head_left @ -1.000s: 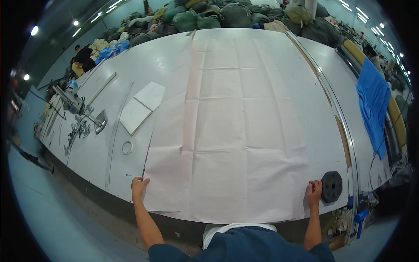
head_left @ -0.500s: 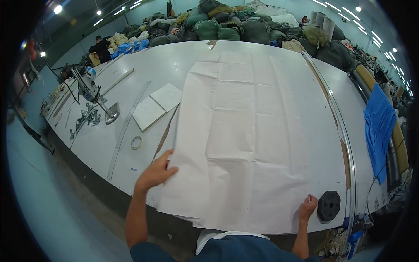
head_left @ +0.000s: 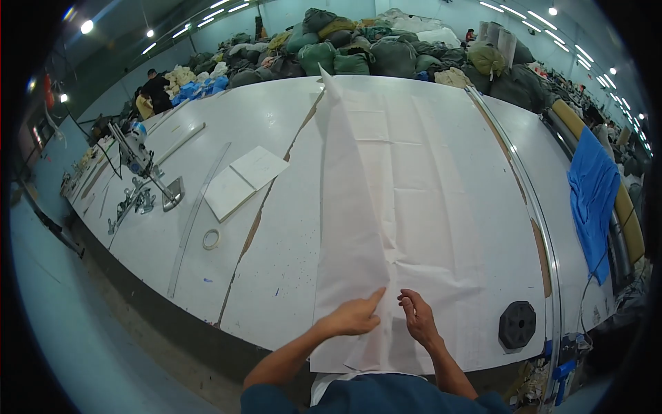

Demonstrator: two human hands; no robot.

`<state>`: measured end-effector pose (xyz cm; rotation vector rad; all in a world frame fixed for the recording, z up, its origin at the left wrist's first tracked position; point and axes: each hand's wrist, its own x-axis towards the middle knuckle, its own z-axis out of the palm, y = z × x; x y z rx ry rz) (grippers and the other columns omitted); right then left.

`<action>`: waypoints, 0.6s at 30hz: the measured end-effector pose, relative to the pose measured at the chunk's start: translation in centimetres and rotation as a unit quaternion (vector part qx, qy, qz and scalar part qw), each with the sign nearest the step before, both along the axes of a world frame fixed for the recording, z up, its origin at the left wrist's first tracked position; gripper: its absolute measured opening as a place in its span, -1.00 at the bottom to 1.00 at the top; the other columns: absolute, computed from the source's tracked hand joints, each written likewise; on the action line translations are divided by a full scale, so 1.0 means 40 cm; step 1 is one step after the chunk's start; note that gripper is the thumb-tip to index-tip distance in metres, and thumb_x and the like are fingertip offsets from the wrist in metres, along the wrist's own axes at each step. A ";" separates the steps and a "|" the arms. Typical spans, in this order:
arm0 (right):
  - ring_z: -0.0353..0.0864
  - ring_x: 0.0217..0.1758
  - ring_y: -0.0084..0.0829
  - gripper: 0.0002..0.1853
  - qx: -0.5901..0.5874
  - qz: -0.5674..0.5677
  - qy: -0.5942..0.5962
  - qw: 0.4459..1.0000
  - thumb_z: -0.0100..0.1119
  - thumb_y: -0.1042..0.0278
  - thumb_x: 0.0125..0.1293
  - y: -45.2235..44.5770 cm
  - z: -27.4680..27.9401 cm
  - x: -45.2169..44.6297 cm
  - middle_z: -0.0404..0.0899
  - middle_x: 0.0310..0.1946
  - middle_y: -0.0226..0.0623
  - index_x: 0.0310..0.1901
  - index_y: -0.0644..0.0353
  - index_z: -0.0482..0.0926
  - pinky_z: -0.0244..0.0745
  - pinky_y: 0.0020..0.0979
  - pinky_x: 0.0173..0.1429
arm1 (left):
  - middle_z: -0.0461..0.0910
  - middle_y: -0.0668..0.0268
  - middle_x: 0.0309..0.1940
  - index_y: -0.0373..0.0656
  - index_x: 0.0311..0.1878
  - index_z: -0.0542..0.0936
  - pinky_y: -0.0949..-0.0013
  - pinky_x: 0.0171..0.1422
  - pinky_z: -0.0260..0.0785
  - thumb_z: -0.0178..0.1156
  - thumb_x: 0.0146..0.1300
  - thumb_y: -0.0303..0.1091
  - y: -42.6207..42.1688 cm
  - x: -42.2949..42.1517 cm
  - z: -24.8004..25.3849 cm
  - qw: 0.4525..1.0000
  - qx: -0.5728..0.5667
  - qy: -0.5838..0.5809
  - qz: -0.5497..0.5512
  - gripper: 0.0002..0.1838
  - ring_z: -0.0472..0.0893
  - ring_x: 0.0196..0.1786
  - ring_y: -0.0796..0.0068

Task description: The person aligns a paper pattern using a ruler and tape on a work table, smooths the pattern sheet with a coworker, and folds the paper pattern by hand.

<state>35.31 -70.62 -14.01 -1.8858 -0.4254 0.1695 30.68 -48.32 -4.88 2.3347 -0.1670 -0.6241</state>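
Note:
A large white paper sheet (head_left: 441, 241) with crease lines lies on the table, its left part turned over toward the right as a flap (head_left: 348, 255). The flap's far corner stands up off the table. My left hand (head_left: 353, 317) is at the flap's near edge, index finger stretched along it and the other fingers bent round the paper. Just to its right, my right hand (head_left: 418, 321) hovers over the sheet, fingers loosely bent and thumb apart, holding nothing. A black octagonal weight (head_left: 517, 324) sits right of the sheet.
On the white table (head_left: 276, 234) lie a tape roll (head_left: 212, 239), two white boards (head_left: 241, 183), a clear ruler (head_left: 196, 221) and a cutting machine (head_left: 141, 155). A metal rail (head_left: 527, 207) runs along the right. Blue cloth (head_left: 593, 200) hangs beyond it. Stuffed sacks (head_left: 352, 52) are piled behind.
The sheet's left side has been folded over to the right, uncovering table there. My left hand moved right with the edge; my right hand moved left from beside the weight, and its fingers loosened.

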 end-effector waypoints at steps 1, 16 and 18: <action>0.71 0.01 -0.07 -0.63 -0.003 0.010 0.000 1.000 0.06 0.23 0.60 0.007 0.009 0.005 0.68 0.01 0.01 0.24 0.31 0.52 0.60 -0.18 0.13 | 0.65 -0.15 -0.30 -0.26 0.62 0.09 0.01 -0.04 0.48 0.09 0.34 -0.25 -0.018 0.000 -0.023 1.000 -0.003 -0.008 -0.010 -0.19 0.66 -0.21 -0.14; 0.72 -0.03 -0.07 -0.43 -0.208 0.054 0.084 0.973 0.17 0.05 0.51 -0.053 -0.057 -0.071 0.64 0.06 0.05 0.33 0.33 0.42 0.61 -0.11 0.09 | 0.67 -0.07 0.00 -0.41 0.44 0.33 0.18 0.14 0.53 0.39 0.35 -0.11 0.202 -0.208 -0.464 0.858 0.151 -0.254 0.421 -0.22 0.69 -0.01 0.00; 0.71 -0.04 0.00 -0.43 -0.248 0.087 0.042 0.964 0.17 0.04 0.50 -0.029 -0.085 -0.081 0.61 0.04 0.08 0.33 0.31 0.39 0.60 -0.06 0.08 | 0.64 -0.09 0.06 -0.43 0.47 0.29 0.21 0.18 0.52 0.41 0.32 -0.18 0.194 -0.222 -0.433 0.869 0.009 -0.147 0.473 -0.20 0.67 0.05 0.07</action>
